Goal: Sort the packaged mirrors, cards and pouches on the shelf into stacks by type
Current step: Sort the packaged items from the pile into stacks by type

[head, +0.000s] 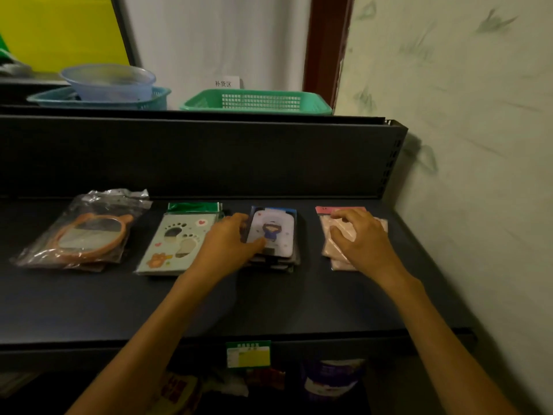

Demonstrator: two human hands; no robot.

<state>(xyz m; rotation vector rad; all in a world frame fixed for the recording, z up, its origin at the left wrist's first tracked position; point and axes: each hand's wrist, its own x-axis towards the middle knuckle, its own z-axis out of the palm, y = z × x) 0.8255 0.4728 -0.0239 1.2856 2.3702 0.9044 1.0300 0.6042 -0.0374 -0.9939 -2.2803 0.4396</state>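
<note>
Four groups lie in a row on the dark shelf (pixel 269 304). At the left are bear-eared mirrors in clear bags (pixel 86 232). Beside them lies a stack of footprint-pattern cards with green headers (pixel 176 244). In the middle is a stack of cartoon-girl cards (pixel 273 232); my left hand (pixel 230 241) grips its left edge, thumb on the top card. At the right are pink pouches (pixel 335 235) under my right hand (pixel 362 235), which rests on them with fingers curled around the top one.
A green basket (pixel 257 100) and a blue basket holding a clear bowl (pixel 110 82) stand on the upper shelf. A wall (pixel 478 145) closes the right side. A green and yellow price tag (pixel 248 353) hangs on the shelf's front edge, with packaged goods below.
</note>
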